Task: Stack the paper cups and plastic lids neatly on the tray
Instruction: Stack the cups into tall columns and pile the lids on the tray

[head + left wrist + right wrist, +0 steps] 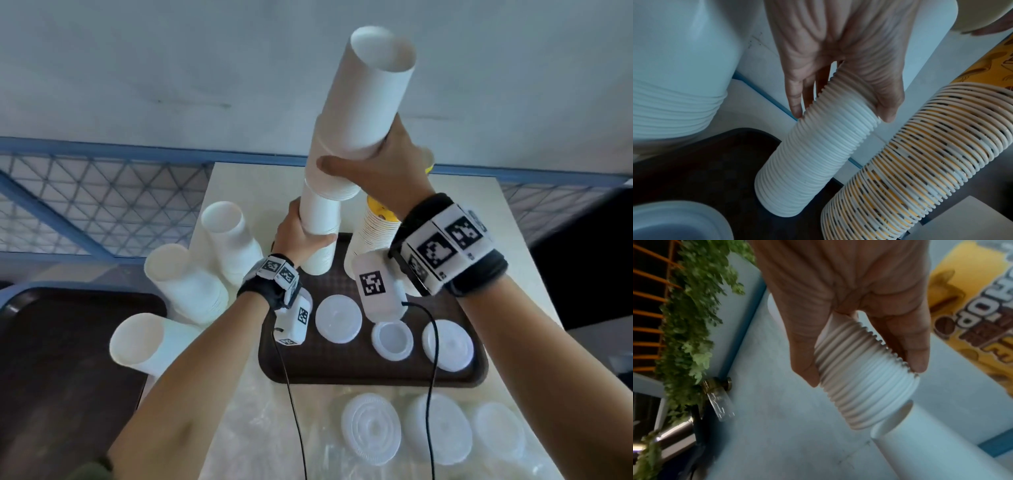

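A tall white cup stack (318, 233) stands rims-down on the brown tray (376, 373). My left hand (305, 236) grips it low, fingers and thumb round its ribbed rims (818, 154). My right hand (370, 168) grips a second white cup stack (366, 102) higher up, tilted to the right. In the right wrist view that stack's rims (865, 386) sit askew just over the top end of the lower stack (920, 443), in my right hand (865, 371). Three plastic lids (338, 318) (392, 341) (447, 344) lie on the tray.
A yellow printed cup stack (376, 229) stands on the tray right of the white one. Three white cup stacks (233, 243) (185, 284) (147, 342) stand left of the tray. Three lids (371, 428) (438, 428) (498, 430) lie on plastic wrap nearer me. A second dark tray (51, 342) is far left.
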{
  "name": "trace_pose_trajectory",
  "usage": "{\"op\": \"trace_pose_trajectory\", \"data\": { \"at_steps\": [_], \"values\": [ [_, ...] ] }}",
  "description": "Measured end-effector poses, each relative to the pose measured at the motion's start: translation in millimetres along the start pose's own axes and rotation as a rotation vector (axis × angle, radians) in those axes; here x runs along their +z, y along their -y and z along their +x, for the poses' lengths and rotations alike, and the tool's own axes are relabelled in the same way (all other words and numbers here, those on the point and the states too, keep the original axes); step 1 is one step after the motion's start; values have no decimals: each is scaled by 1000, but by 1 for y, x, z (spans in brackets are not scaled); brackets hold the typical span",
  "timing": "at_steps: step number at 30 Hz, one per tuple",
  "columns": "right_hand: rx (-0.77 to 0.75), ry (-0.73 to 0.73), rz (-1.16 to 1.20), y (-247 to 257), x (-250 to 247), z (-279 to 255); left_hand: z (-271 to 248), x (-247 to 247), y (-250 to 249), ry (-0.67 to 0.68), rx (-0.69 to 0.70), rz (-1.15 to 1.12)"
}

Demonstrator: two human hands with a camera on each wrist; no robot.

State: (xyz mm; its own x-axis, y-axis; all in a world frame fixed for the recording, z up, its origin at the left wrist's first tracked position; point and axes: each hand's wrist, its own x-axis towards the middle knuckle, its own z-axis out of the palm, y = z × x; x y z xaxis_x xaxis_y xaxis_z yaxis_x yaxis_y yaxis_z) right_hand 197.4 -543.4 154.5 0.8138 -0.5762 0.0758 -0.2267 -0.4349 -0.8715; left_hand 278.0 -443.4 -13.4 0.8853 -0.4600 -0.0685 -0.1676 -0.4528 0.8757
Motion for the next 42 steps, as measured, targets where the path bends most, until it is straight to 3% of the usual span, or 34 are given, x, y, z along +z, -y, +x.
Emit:
{"op": "trace_pose_trajectory", "data": {
  "at_steps": [9, 15, 17, 21, 24, 27, 30, 35, 42],
  "values": [
    [84, 28, -98, -30, 41, 23, -6, 3, 6, -19, 20, -63],
    [204, 101, -99, -52, 59, 12, -44, -17, 15, -41, 59, -16],
    [241, 61, -83, -60, 65, -2, -69, -33, 11, -108, 138, -50],
    [216, -94, 4, -83, 86, -51, -117, -81, 7, -370, 334, 9],
    [211, -126, 113, -88, 114, -93, -143, -117, 16, -578, 380, 80],
    [115, 100, 28, -83, 154, -122, -162, -145, 37, -692, 302, 132],
    [69, 289, 9, -79, 193, -131, -180, -157, 66, -682, 148, 51],
    [62, 439, -45, -77, 240, -122, -196, -150, 115, -536, -57, -148],
    [114, 470, -85, -89, 275, -108, -193, -129, 151, -447, -240, -237]
  ]
}}
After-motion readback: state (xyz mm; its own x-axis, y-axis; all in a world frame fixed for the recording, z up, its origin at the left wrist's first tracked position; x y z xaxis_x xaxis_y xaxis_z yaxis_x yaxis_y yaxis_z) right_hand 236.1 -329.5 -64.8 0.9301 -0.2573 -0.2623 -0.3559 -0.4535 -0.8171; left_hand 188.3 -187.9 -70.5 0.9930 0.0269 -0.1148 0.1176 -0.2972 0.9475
